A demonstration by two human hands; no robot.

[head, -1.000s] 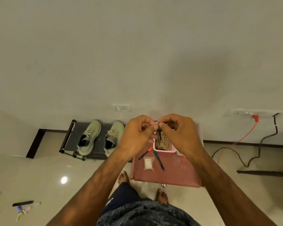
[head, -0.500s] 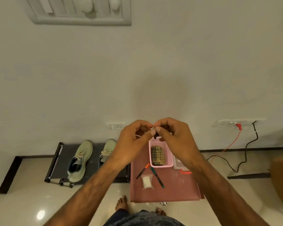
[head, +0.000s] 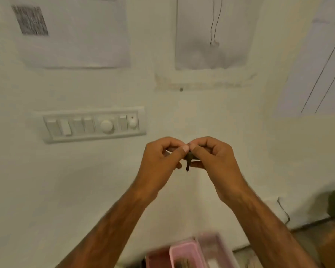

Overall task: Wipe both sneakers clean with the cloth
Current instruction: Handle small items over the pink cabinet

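On the pale plaster wall [head: 201, 117] a white switch panel [head: 94, 123] is mounted. The left hand [head: 161, 161] and right hand [head: 211, 159] are raised before it, fingers curled. At the bottom edge, a pink plastic basket [head: 184, 250] is seen just beside a clear plastic box [head: 215, 246]; a blurred brownish cloth [head: 182, 265] is held in the basket. A small dark object [head: 189, 158] is pinched between both hands' thumbs and forefingers.

The one camera sat on the person's head and faced almost level at a pale wall [head: 201, 113], close to it. Both forearms ran in from 5 and 7 o'clock and met just below centre. There the left hand [head: 161, 161] and right hand [head: 213, 159] pinched a small dark object [head: 189, 158], near the lens. A switch panel [head: 94, 123] lay at 9 o'clock and a blurred paper sheet [head: 75, 45] at 11. Only the rim of a pink tub [head: 182, 246] showed at 6 o'clock, at the frame's lower edge.
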